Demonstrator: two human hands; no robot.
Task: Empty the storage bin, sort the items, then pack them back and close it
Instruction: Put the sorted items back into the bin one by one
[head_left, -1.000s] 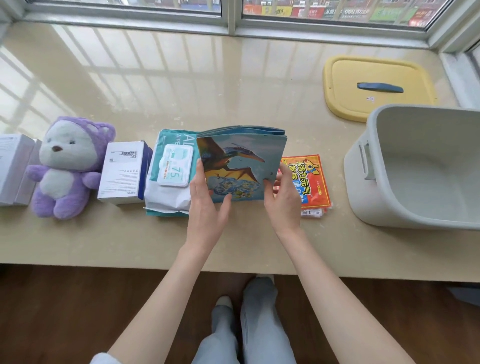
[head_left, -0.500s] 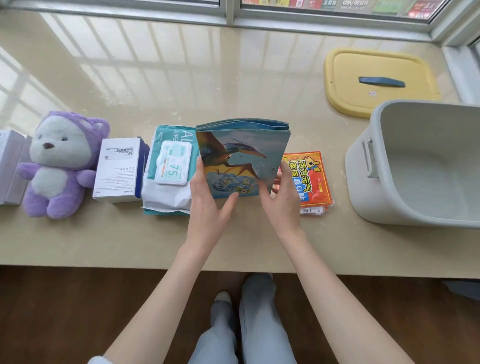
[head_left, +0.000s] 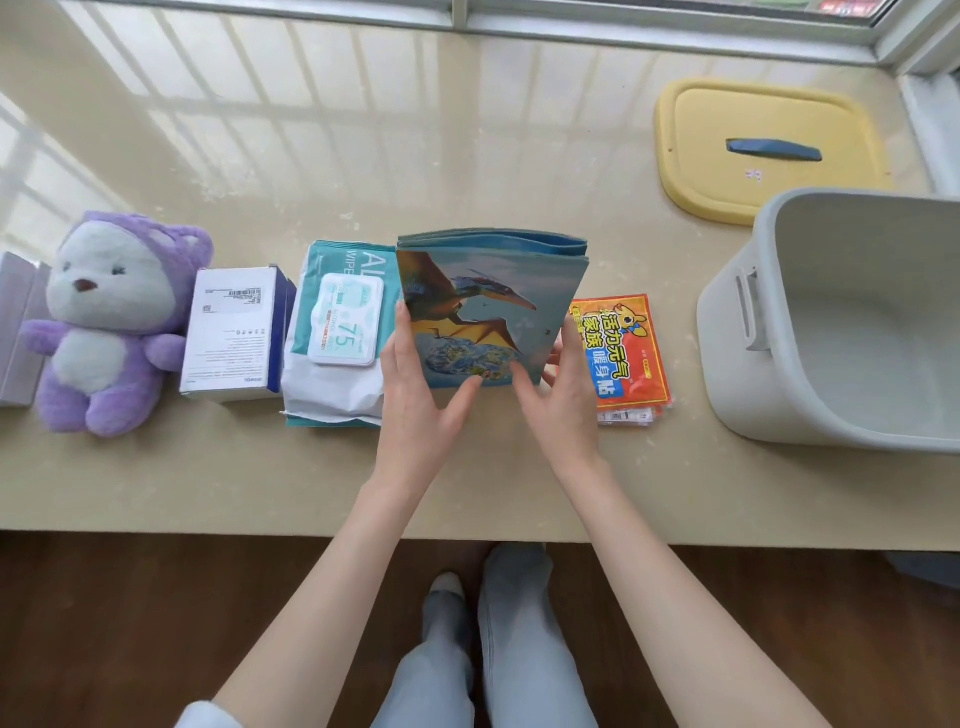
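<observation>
Now left hand (head_left: 415, 402) and right hand (head_left: 563, 408) grip dinosaur book (head_left: 493, 306) by its edges, between wipes (head_left: 337, 332) and warmers (head_left: 623, 353).

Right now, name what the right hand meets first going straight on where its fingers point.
The dinosaur book, whose edge the right hand grips; past it, apparently just countertop toward the window.

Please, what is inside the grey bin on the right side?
Only the bare inner walls and floor of the grey bin show; no item is in the visible part. Its right side is cut off by the picture edge, so that part stays unknown.
</observation>
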